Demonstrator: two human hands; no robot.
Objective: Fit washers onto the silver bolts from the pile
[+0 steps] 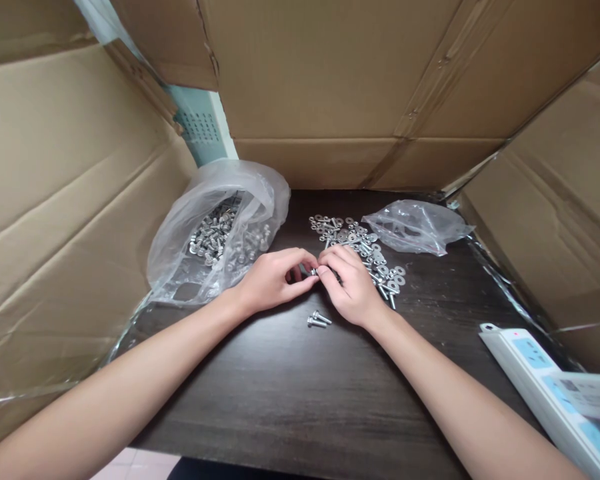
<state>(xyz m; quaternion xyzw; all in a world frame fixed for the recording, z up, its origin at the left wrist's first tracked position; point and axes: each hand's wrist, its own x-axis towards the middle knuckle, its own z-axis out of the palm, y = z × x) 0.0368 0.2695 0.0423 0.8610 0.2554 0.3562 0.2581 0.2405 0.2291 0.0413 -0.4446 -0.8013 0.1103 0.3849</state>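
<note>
My left hand (277, 280) pinches a small metal bolt (313, 272) between the tips of its thumb and fingers. My right hand (347, 283) is curled up close against it, but my fingers hide the spot, so I can't tell if that hand grips too. The bolt is over the table, right where my two hands meet. I think it is light, hard and smooth. It won't bend or break, but it could slip or roll. The fat head looks like the best place to pinch.

The table (230, 400) is dark brown, flat and a bit shiny. On my right is a white power strip (534, 352) with blue parts, and a white label (593, 397) lies across it. Just below my hands, two loose bolts (317, 322) lie side by side.

Past my right hand is a messy pile (365, 247) of flat rings, nuts and bolts. Past my left hand, a big clear bag (253, 175) stands open with lots of bolts (213, 233) in it. A flatter clear bag (415, 227) lies beside the pile.

Tall cardboard walls (330, 73) stand left, right and behind. Something pale green (197, 120) shows through a gap.
</note>
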